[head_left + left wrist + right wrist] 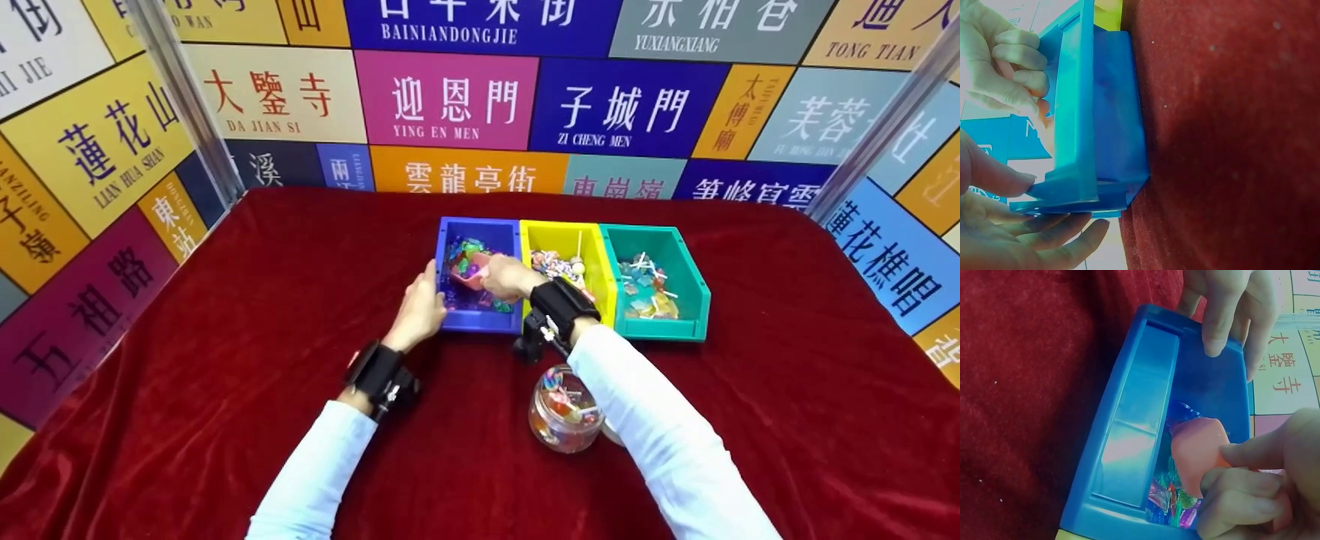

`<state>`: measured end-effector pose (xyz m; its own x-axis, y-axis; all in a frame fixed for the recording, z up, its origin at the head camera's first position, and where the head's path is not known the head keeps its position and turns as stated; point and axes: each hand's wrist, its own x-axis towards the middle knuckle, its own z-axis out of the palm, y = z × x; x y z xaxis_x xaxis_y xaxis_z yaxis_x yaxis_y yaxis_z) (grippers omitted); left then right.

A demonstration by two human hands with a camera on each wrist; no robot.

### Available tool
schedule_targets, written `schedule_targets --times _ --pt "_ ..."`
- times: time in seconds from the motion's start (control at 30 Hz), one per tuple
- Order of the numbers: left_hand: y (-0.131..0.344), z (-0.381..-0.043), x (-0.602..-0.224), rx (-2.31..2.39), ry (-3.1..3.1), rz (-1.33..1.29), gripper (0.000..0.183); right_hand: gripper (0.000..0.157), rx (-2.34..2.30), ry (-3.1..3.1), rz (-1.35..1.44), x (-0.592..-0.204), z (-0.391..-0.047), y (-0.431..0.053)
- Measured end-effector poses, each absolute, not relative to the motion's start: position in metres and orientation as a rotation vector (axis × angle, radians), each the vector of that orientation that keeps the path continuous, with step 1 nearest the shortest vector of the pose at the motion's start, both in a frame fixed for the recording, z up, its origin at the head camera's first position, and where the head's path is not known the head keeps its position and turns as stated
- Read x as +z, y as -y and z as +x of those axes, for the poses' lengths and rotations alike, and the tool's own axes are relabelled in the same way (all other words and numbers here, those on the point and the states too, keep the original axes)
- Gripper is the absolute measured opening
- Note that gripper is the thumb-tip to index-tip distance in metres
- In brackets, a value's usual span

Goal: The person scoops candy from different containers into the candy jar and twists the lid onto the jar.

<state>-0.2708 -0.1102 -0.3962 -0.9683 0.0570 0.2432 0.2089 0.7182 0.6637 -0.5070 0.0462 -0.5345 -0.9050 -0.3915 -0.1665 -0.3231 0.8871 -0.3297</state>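
Observation:
My left hand (420, 309) grips the left wall of the blue bin (480, 322). In the right wrist view its thumb hooks over the rim, with the other fingers along the outside. A pink scoop (1199, 453) is held in my right hand (511, 277), low inside the bin. Shiny wrapped candies (1186, 499) in green, purple and red lie around and under the scoop. In the left wrist view, the bin's front wall (1120, 112) hides the scoop's bowl.
A yellow bin (609, 311) with lollipops and a teal bin (660, 330) with lollipops adjoin the blue one on the right. Nearer me stands a clear jar (551, 435) of candies, partly behind my right sleeve. Red velvet cloth (465, 465) covers the table.

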Motion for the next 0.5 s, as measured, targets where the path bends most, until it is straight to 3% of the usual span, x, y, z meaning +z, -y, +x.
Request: schedule_targets --times 0.2,0.3,0.37,0.43,0.5 --pt "0.11 -0.272 -0.395 -1.1 2.729 -0.197 0.056 0.017 -0.317 -2.874 -0.638 -0.48 -0.457 -0.041" --pt "0.11 -0.272 -0.395 -1.095 2.736 -0.197 0.056 0.035 -0.3 -2.823 -0.612 -0.465 -0.442 -0.039" --pt "0.11 -0.272 -0.395 -1.094 2.741 -0.193 0.056 0.042 -0.276 -2.84 -0.666 -0.48 -0.454 -0.041" --pt "0.109 -0.271 -0.395 -1.094 2.745 -0.184 0.056 0.042 -0.336 -2.835 -0.636 -0.485 -0.458 -0.042" --pt "0.109 -0.271 -0.395 -1.091 2.747 -0.181 0.055 0.027 -0.435 -2.848 -0.651 -0.481 -0.452 -0.043"
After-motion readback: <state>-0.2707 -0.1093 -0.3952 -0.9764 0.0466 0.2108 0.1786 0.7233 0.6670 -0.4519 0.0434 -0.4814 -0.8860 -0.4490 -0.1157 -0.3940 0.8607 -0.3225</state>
